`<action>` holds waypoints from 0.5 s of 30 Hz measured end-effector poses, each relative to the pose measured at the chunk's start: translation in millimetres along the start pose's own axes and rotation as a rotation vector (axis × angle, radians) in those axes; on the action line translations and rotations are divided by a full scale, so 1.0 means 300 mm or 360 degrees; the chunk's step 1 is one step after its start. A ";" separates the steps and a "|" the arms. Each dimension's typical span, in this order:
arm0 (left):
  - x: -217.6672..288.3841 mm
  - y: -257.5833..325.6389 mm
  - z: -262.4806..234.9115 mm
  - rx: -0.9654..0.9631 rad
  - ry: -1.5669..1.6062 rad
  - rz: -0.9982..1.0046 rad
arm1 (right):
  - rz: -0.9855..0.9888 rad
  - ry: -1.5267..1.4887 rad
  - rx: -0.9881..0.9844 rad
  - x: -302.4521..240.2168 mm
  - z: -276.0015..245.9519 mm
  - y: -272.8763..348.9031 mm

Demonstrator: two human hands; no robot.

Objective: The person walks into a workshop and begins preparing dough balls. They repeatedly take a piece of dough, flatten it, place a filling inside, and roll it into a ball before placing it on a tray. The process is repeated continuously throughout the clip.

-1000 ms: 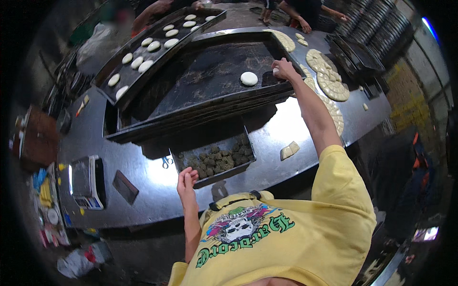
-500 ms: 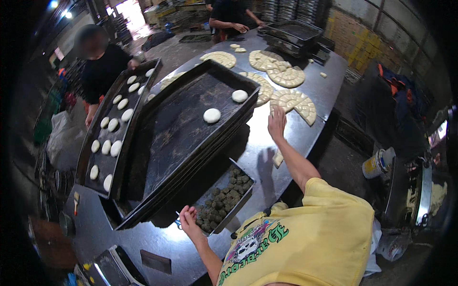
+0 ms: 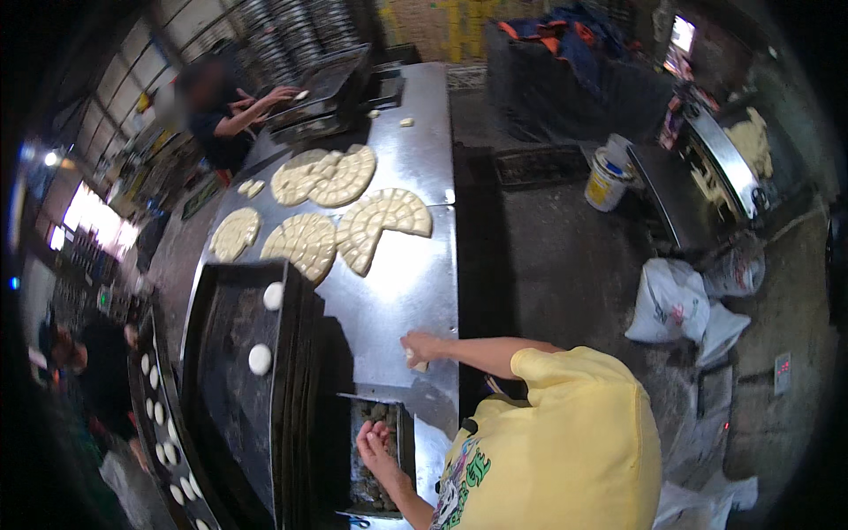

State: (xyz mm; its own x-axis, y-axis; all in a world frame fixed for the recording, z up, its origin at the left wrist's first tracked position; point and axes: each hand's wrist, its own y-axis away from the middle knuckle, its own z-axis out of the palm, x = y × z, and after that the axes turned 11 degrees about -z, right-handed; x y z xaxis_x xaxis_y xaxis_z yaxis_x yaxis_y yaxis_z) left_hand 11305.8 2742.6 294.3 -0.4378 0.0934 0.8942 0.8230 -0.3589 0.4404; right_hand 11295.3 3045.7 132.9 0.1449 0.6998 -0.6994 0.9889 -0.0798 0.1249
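Head view: dough work is being done at a steel table (image 3: 415, 283).
R hand (image 3: 422, 347): is being closed on a small dough piece (image 3: 421, 364), mid-table, near edge.
L hand (image 3: 375, 439): is being cupped over dark filling balls in a tin (image 3: 399, 442); grip cannot be told.
Handling: dough is judged soft, light, prob. sticky; best pinched gently at the sides.
Surface: smooth, shiny metal.
Room: black tray (image 3: 230, 389) at left w/ two dough rounds; scored dough discs (image 3: 380, 225) farther off; person working at far left.
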 end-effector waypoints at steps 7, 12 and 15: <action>-0.076 -0.181 0.197 0.0005 -0.0056 -0.0063 | 0.0052 -0.2132 -0.0212 -0.189 -0.059 0.110; 0.006 -0.204 0.325 -0.0677 0.0090 -0.0368 | -0.0605 -0.1859 -0.0364 -0.246 -0.262 0.170; 0.019 -0.221 0.384 -0.0431 -0.0087 -0.0339 | -0.0559 -0.1341 -0.0258 -0.159 -0.276 0.087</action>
State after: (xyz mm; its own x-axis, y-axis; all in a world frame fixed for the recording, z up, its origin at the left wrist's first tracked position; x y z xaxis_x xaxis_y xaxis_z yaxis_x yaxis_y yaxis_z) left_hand 11290.6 2874.0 279.3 -0.5634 0.2398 0.7907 0.5859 -0.5588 0.5869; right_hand 11311.7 3069.0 227.8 -0.1245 -0.0870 -0.9884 0.9732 0.1837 -0.1387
